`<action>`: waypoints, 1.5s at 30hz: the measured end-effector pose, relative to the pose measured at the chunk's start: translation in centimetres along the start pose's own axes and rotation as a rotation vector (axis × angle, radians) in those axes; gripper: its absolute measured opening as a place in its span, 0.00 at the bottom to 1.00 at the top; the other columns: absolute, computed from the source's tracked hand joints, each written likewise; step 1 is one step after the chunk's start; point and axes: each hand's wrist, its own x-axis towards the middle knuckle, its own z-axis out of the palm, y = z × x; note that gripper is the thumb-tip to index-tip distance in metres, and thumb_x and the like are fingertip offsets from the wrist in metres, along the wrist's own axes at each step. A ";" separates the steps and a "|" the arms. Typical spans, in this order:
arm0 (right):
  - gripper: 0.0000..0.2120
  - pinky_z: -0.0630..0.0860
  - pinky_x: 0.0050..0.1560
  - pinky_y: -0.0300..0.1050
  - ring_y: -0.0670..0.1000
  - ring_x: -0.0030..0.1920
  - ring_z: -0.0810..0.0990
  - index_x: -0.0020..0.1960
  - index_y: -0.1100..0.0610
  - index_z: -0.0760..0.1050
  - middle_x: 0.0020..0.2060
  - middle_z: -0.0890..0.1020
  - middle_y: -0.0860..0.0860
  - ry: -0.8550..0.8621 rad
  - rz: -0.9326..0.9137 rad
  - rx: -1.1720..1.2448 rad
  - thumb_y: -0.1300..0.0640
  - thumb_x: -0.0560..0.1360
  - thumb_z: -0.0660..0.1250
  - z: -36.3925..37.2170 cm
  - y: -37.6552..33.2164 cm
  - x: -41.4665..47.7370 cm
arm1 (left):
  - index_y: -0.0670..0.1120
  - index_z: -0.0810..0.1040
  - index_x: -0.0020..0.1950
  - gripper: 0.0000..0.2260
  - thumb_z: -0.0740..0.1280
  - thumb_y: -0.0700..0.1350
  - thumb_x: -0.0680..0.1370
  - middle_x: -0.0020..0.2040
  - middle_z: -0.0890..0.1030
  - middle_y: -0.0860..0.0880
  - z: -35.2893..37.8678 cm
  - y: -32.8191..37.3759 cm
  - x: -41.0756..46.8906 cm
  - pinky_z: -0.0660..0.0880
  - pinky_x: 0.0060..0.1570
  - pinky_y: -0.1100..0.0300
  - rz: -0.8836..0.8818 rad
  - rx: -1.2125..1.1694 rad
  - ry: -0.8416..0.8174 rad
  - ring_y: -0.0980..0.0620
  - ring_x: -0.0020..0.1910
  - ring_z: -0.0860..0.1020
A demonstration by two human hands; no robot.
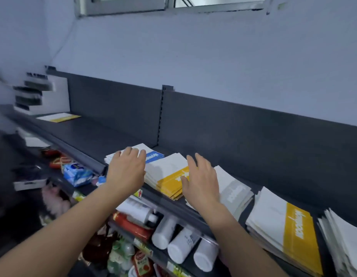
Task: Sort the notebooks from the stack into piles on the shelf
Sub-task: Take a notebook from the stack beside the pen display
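Several piles of white notebooks lie on the dark top shelf (113,134). My left hand (125,170) is flat, fingers apart, over the pile with a blue band (153,156). My right hand (201,178) hovers open over the right side of the yellow-banded pile (169,176), partly covering the grey-banded pile (233,190). Neither hand grips anything. To the right sits a taller yellow-banded stack (283,228), and another white pile (345,236) at the frame edge. A single yellow-banded notebook (58,117) lies far left on the shelf.
Lower shelves hold white bottles (181,246), a red bottle (131,226), a blue pack (77,172) and other goods. A white stepped organiser (44,94) stands at the shelf's far left. A dark back panel (233,124) runs behind the shelf.
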 end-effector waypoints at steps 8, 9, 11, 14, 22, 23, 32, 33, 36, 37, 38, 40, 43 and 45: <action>0.29 0.55 0.72 0.48 0.55 0.75 0.55 0.77 0.54 0.53 0.76 0.56 0.54 -0.071 -0.122 0.013 0.50 0.80 0.61 4.3 -9.9 4.7 | 0.46 0.69 0.66 0.20 0.63 0.47 0.74 0.60 0.75 0.48 2.3 -11.6 -0.3 0.68 0.57 0.52 -0.106 0.059 -0.039 0.46 0.63 0.71; 0.29 0.56 0.72 0.48 0.55 0.75 0.56 0.76 0.55 0.54 0.75 0.57 0.54 -0.074 -0.134 0.019 0.51 0.79 0.61 5.0 -11.3 5.4 | 0.47 0.69 0.66 0.20 0.64 0.47 0.74 0.60 0.75 0.48 2.7 -13.2 -0.2 0.68 0.57 0.53 -0.114 0.067 -0.048 0.46 0.63 0.71; 0.28 0.58 0.71 0.49 0.55 0.74 0.57 0.76 0.55 0.57 0.75 0.59 0.55 -0.078 -0.149 0.032 0.51 0.79 0.62 6.4 -14.1 6.8 | 0.47 0.68 0.64 0.19 0.64 0.47 0.74 0.59 0.75 0.49 3.6 -16.3 0.1 0.69 0.56 0.53 -0.128 0.081 -0.037 0.47 0.62 0.71; 0.29 0.56 0.72 0.50 0.55 0.75 0.56 0.77 0.55 0.55 0.76 0.57 0.55 -0.090 -0.164 0.048 0.50 0.79 0.61 8.5 -18.2 9.0 | 0.47 0.67 0.65 0.19 0.63 0.48 0.75 0.60 0.74 0.49 5.3 -20.8 0.5 0.68 0.57 0.54 -0.150 0.086 -0.045 0.48 0.62 0.71; 0.29 0.56 0.72 0.49 0.54 0.75 0.55 0.77 0.54 0.53 0.76 0.57 0.54 -0.097 -0.189 0.053 0.49 0.80 0.59 13.4 -27.5 13.7 | 0.47 0.67 0.66 0.19 0.62 0.50 0.76 0.62 0.74 0.49 8.9 -30.7 1.7 0.67 0.59 0.54 -0.189 0.102 -0.090 0.48 0.63 0.70; 0.29 0.57 0.72 0.49 0.54 0.75 0.55 0.77 0.54 0.53 0.76 0.57 0.54 -0.100 -0.191 0.055 0.49 0.80 0.60 14.0 -28.5 14.2 | 0.47 0.67 0.65 0.18 0.62 0.50 0.76 0.61 0.74 0.49 9.3 -31.8 1.9 0.67 0.58 0.54 -0.195 0.104 -0.091 0.48 0.63 0.71; 0.29 0.57 0.72 0.49 0.54 0.75 0.56 0.76 0.55 0.54 0.75 0.58 0.54 -0.112 -0.239 0.065 0.50 0.80 0.60 18.7 -35.6 19.4 | 0.47 0.65 0.69 0.22 0.65 0.50 0.76 0.62 0.74 0.49 13.0 -39.3 4.0 0.68 0.56 0.55 -0.242 0.113 -0.119 0.48 0.63 0.70; 0.29 0.57 0.72 0.49 0.54 0.75 0.56 0.77 0.55 0.54 0.75 0.58 0.54 -0.113 -0.243 0.068 0.50 0.80 0.60 19.3 -36.2 20.1 | 0.47 0.65 0.69 0.22 0.64 0.50 0.76 0.62 0.74 0.48 13.5 -40.1 4.4 0.68 0.56 0.55 -0.247 0.109 -0.122 0.47 0.63 0.70; 0.29 0.57 0.72 0.49 0.54 0.75 0.56 0.77 0.55 0.54 0.75 0.58 0.54 -0.113 -0.250 0.072 0.49 0.80 0.60 21.2 -38.2 22.3 | 0.46 0.65 0.69 0.22 0.63 0.51 0.77 0.63 0.73 0.48 15.1 -42.3 5.9 0.67 0.58 0.54 -0.251 0.118 -0.132 0.47 0.64 0.70; 0.29 0.57 0.72 0.49 0.54 0.75 0.56 0.77 0.55 0.54 0.75 0.58 0.54 -0.112 -0.253 0.074 0.49 0.80 0.60 21.9 -38.8 23.2 | 0.46 0.65 0.69 0.22 0.63 0.52 0.77 0.63 0.73 0.48 15.7 -43.0 6.5 0.67 0.59 0.53 -0.252 0.122 -0.134 0.47 0.64 0.70; 0.29 0.57 0.72 0.49 0.54 0.75 0.56 0.77 0.55 0.54 0.75 0.58 0.54 -0.111 -0.256 0.076 0.49 0.80 0.60 22.5 -39.4 24.1 | 0.46 0.65 0.69 0.22 0.63 0.52 0.78 0.63 0.73 0.48 16.4 -43.8 7.2 0.67 0.60 0.53 -0.253 0.126 -0.138 0.47 0.64 0.69; 0.30 0.57 0.72 0.49 0.54 0.75 0.56 0.77 0.55 0.54 0.75 0.59 0.54 -0.111 -0.257 0.078 0.49 0.79 0.60 24.0 -40.7 26.2 | 0.47 0.65 0.69 0.22 0.63 0.52 0.78 0.63 0.73 0.48 17.8 -45.5 8.6 0.67 0.59 0.53 -0.255 0.129 -0.150 0.47 0.64 0.70; 0.30 0.56 0.72 0.49 0.54 0.75 0.56 0.77 0.55 0.53 0.75 0.58 0.55 -0.121 -0.254 0.084 0.49 0.79 0.60 26.0 -42.4 29.5 | 0.47 0.65 0.67 0.20 0.63 0.50 0.77 0.62 0.73 0.48 20.0 -48.2 11.1 0.68 0.56 0.55 -0.254 0.134 -0.154 0.47 0.62 0.70; 0.30 0.56 0.73 0.49 0.54 0.75 0.55 0.77 0.55 0.53 0.75 0.58 0.55 -0.130 -0.254 0.088 0.50 0.80 0.60 27.3 -43.6 31.8 | 0.46 0.65 0.69 0.21 0.63 0.49 0.77 0.62 0.73 0.49 21.4 -50.1 12.9 0.67 0.56 0.55 -0.258 0.126 -0.152 0.47 0.63 0.70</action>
